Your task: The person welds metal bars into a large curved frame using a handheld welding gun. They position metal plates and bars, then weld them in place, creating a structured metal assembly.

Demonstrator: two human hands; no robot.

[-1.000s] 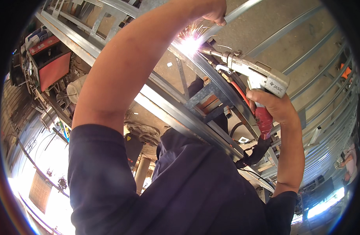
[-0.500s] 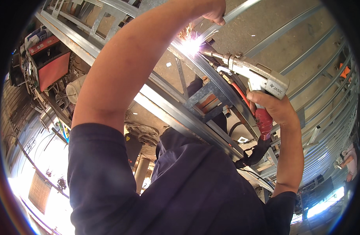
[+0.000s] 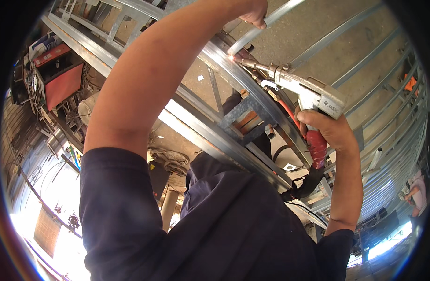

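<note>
My right hand (image 3: 329, 129) is wrapped round the red-taped grip of a silver welding gun (image 3: 313, 91). Its nozzle points up and left at a joint where a small orange glow (image 3: 232, 57) shows. There a slim galvanized metal bar (image 3: 282, 14) meets the side of a long metal beam (image 3: 252, 89). At the top edge my left hand (image 3: 254, 11) has its fingers curled, fingertips against the bar; the forearm and the picture's edge hide part of it. A dark cable (image 3: 308, 185) hangs from the gun's grip.
Several parallel metal bars (image 3: 360, 65) run across the right side above the concrete floor. A red machine (image 3: 62, 86) stands at the far left. Another person (image 3: 417, 192) is at the right rim. A second long rail (image 3: 196, 131) crosses in front of my body.
The bright welding arc and its sparks have gone out, leaving a small glow at the joint. Both hands and the welding gun stay almost where they were.
</note>
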